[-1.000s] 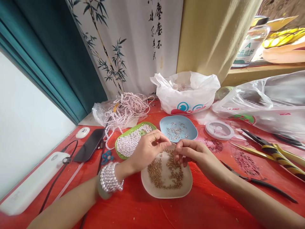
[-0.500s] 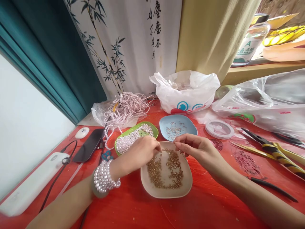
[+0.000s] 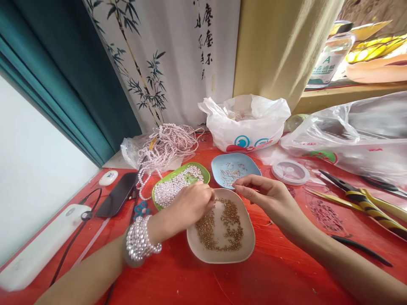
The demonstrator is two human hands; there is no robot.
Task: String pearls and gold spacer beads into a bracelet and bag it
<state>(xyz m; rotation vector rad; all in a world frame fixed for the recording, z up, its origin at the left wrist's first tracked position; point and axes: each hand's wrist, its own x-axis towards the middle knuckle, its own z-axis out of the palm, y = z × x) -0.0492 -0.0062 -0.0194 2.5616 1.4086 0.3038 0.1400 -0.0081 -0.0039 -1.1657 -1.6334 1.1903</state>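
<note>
My left hand [image 3: 194, 204], with strands of pearly beads [image 3: 141, 239] around its wrist, is closed above the upper left rim of a cream plate [image 3: 219, 256]. Its fingertips are turned away, so whatever they hold is hidden. Gold beads [image 3: 233, 224] lie scattered in that plate. At the plate's upper right rim, my right hand [image 3: 263, 192] pinches thumb and forefinger together on something too small to make out. Just beyond are a blue plate [image 3: 256, 169] with thin metal pins [image 3: 231, 176] and a green dish [image 3: 206, 171] of pale pink pearl beads [image 3: 170, 191].
Strung pink beads [image 3: 173, 142] are heaped at the back left, near a phone [image 3: 118, 195] and a white power bank [image 3: 41, 245]. White plastic bags [image 3: 248, 127] stand behind the plates. Pliers [image 3: 359, 197], gold tweezers [image 3: 337, 199] and a round clear lid [image 3: 290, 171] lie at right.
My left hand has lifted slightly from the gold beads and rolled, its fingers curled in more. My right hand keeps its pinch almost in place. The whole view has shifted slightly.
</note>
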